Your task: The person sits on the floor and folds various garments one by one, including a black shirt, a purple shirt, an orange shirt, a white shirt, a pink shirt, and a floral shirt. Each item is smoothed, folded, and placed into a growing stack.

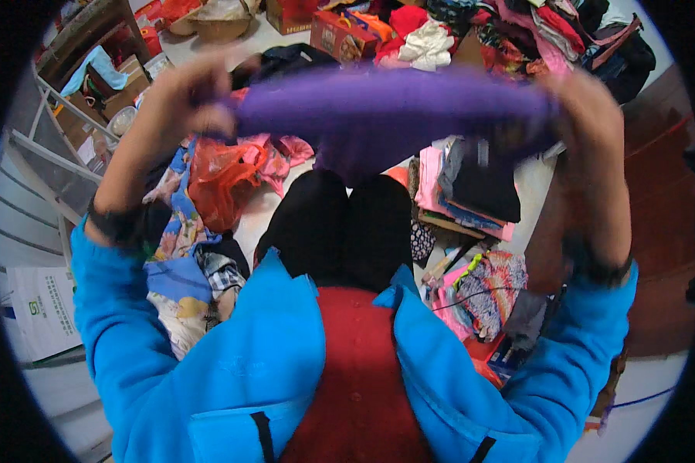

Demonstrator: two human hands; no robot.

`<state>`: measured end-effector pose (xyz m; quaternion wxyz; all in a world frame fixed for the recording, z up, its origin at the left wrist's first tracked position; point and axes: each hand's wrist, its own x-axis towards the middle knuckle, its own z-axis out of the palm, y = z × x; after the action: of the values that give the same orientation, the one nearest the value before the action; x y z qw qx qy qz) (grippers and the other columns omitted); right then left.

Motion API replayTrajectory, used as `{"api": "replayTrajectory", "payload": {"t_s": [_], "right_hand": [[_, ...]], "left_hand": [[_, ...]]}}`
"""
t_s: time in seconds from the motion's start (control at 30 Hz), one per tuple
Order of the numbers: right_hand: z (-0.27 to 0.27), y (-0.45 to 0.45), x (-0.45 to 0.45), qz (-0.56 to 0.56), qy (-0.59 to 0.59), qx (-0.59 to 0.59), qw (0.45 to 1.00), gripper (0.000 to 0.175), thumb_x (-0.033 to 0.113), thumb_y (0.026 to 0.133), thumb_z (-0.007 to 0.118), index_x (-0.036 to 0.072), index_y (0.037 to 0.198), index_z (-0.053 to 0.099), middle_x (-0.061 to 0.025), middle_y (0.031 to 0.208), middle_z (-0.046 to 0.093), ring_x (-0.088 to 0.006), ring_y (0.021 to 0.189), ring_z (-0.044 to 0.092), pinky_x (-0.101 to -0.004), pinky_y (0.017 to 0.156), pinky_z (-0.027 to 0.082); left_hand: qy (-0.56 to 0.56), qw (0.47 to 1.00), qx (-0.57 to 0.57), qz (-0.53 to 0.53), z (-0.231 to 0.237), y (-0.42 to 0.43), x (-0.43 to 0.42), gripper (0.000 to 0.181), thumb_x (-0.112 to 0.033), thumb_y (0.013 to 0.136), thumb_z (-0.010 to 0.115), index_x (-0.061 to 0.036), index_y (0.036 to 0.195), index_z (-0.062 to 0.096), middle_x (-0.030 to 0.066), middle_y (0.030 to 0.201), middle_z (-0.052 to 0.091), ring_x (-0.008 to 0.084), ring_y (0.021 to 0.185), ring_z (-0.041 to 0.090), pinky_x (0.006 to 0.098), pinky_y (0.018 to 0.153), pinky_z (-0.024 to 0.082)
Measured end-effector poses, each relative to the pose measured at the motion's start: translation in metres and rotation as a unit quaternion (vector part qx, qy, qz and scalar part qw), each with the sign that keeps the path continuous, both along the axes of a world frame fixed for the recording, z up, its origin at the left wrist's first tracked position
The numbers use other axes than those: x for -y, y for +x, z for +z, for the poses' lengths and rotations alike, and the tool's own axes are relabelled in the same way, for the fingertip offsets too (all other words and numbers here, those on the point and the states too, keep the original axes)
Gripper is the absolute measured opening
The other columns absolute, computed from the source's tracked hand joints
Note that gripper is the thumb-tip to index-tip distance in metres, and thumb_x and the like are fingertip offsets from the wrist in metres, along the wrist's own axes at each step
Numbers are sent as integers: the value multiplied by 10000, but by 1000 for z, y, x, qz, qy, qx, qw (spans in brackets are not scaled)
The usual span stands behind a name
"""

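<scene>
A purple cloth garment (pixel 382 110) is stretched out sideways in front of me, blurred by motion, with a part of it hanging down above my knees. Its left end is gripped by my left hand (pixel 208 98). At the other end, my right hand (pixel 585 98) holds it near a darker, drooping part. Both forearms are raised, one on each side. Which part of the garment each hand grips cannot be told.
Folded clothes (pixel 480 185) are stacked right of my knees, with patterned knitwear (pixel 492 289) below. A red plastic bag (pixel 223 179) and floral fabric (pixel 179 272) lie on the left. Piled clothes (pixel 515 35) and a red box (pixel 341 37) stand beyond; a metal frame (pixel 58 156) is far left.
</scene>
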<state>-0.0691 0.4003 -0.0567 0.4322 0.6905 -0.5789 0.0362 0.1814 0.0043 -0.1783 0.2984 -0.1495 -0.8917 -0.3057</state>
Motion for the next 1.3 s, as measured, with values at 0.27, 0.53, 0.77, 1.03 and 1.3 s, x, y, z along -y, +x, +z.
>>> {"api": "replayTrajectory", "payload": {"t_s": [0.27, 0.53, 0.77, 1.03, 1.3], "right_hand": [[-126, 149, -73, 4, 445, 445, 778, 206, 187, 626, 770, 49, 734, 663, -112, 1243, 628, -283, 1105, 599, -450, 875, 476], [-146, 168, -60, 158, 526, 511, 662, 177, 122, 635, 736, -18, 697, 648, -206, 1525, 410, -363, 1455, 328, -572, 1145, 312], [-147, 188, -57, 184, 569, 470, 649, 199, 154, 686, 686, -40, 721, 658, -229, 1498, 429, -364, 1444, 340, -570, 1149, 310], [-140, 198, -75, 142, 545, 537, 628, 197, 95, 684, 648, -75, 774, 605, -242, 1373, 525, -389, 1241, 532, -487, 1040, 423], [-143, 173, -86, 89, 464, 676, 566, 271, 79, 749, 611, -79, 967, 591, -224, 1205, 609, -404, 1017, 613, -394, 911, 499]], "left_hand": [[-108, 943, 314, 31, -66, 132, -90, 399, 33, 632, 758, -158, 981, 722, 40, 876, 591, 252, 832, 619, 355, 698, 508], [-8, 983, 106, 151, -74, 137, -121, 333, 188, 636, 499, -36, 862, 599, 133, 1177, 636, 311, 1033, 653, 370, 859, 527], [-72, 955, 98, -271, -57, 40, -155, 106, 40, 728, 613, -63, 754, 611, 177, 1320, 568, 336, 1228, 545, 415, 958, 470], [293, 759, 441, -379, -146, 38, -199, 718, -139, 949, 652, -84, 1530, 234, 181, 1519, 350, 304, 1323, 498, 412, 1090, 425], [-12, 884, 351, -309, -176, 68, -156, 802, -178, 764, 707, -43, 1492, 398, 187, 1547, 375, 340, 1448, 340, 466, 1209, 217]]}}
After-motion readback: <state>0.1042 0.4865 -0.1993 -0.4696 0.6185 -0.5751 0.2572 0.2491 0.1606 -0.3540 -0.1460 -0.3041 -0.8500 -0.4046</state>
